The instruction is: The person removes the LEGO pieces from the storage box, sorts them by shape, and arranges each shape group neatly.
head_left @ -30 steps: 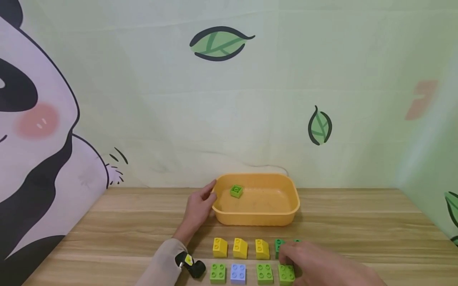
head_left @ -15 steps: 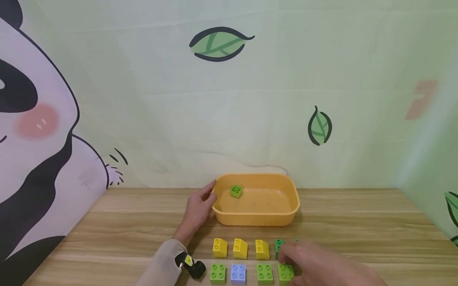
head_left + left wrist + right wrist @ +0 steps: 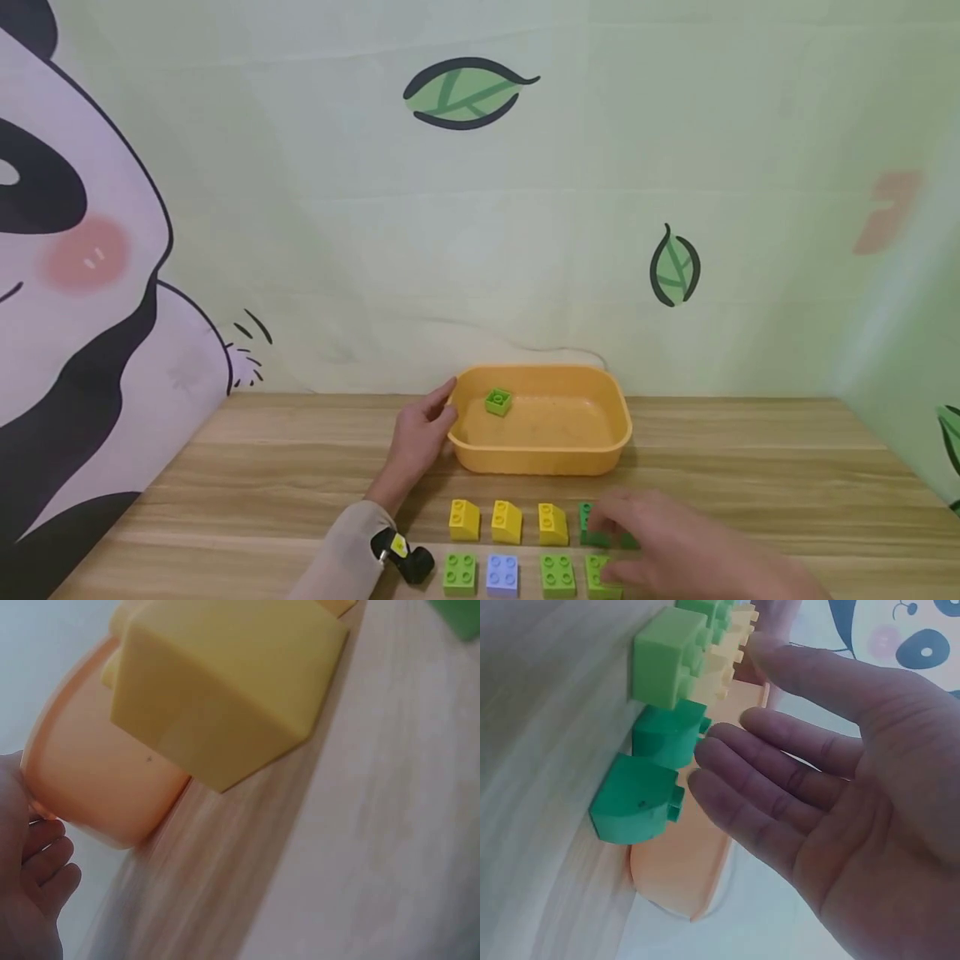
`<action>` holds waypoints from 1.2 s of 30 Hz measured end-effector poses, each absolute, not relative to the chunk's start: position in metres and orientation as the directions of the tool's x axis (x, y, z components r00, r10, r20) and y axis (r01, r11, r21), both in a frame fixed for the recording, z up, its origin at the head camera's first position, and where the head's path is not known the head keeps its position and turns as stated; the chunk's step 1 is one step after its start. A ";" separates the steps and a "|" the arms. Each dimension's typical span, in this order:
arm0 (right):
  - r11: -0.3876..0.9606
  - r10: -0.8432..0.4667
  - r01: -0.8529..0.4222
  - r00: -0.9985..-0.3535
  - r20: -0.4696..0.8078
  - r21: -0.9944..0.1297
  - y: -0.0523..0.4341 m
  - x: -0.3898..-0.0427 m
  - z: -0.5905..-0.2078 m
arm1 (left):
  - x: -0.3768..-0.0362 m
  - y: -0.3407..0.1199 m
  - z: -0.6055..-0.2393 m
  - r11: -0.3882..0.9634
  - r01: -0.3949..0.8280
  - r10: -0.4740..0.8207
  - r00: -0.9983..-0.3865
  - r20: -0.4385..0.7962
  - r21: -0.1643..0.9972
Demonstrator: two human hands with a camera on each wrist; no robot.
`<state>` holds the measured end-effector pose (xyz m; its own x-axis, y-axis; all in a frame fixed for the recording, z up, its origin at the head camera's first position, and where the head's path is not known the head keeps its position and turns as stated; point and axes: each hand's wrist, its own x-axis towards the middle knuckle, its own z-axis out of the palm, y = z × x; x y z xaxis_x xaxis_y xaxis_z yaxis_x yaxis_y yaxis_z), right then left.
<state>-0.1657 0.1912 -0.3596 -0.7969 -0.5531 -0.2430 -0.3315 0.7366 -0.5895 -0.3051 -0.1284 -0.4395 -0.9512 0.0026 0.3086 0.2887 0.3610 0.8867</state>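
A yellow-orange plastic tub (image 3: 540, 461) stands near the wall. My left hand (image 3: 418, 437) is at its left end, thumb and index finger gripping the rim while the other fingers curl loosely outside (image 3: 49, 859). One light green brick (image 3: 498, 402) lies in the tub. Over the right end of two brick rows hovers my right hand (image 3: 660, 542), which holds nothing; its fingers (image 3: 765, 802) are extended and apart. Beside its fingertips are a light green brick (image 3: 658, 664) and two dark green sloped bricks (image 3: 634, 802), partly hidden by the hand in the head view.
Three yellow sloped bricks (image 3: 507, 522) stand in the back row. The front row also has a blue brick (image 3: 502, 575) between light green bricks (image 3: 460, 575). A wrist camera (image 3: 408, 562) sits on my left sleeve. Behind the wood-grain table (image 3: 750, 467) is a printed wall cloth (image 3: 525, 250).
My right hand's fingers have lifted and spread away from the light green brick at the row's right end, showing more of the dark green bricks. The left hand has stayed on the tub.
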 end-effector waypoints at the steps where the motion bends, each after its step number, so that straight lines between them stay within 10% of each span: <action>1: 0.731 -0.557 -0.340 -0.799 -0.229 -0.591 0.192 -0.166 -0.359 | -0.305 -0.128 -0.439 0.361 0.289 0.003 -0.951 0.309 0.887; 16: 0.633 -0.643 -0.604 -0.758 0.105 -0.485 0.194 -0.180 -0.345 | -0.304 -0.127 -0.441 0.343 0.309 0.012 -0.946 0.325 0.887; 36: 0.598 -0.627 -0.651 -0.743 0.233 -0.468 0.158 -0.234 -0.317 | -0.305 -0.129 -0.441 0.338 0.319 0.003 -0.941 0.338 0.885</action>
<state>-0.2342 0.1577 -0.3175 -0.7431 -0.6273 0.2332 -0.6513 0.5977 -0.4675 -0.3053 -0.1286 -0.4413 -0.9413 0.0032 0.3376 0.3187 0.3384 0.8854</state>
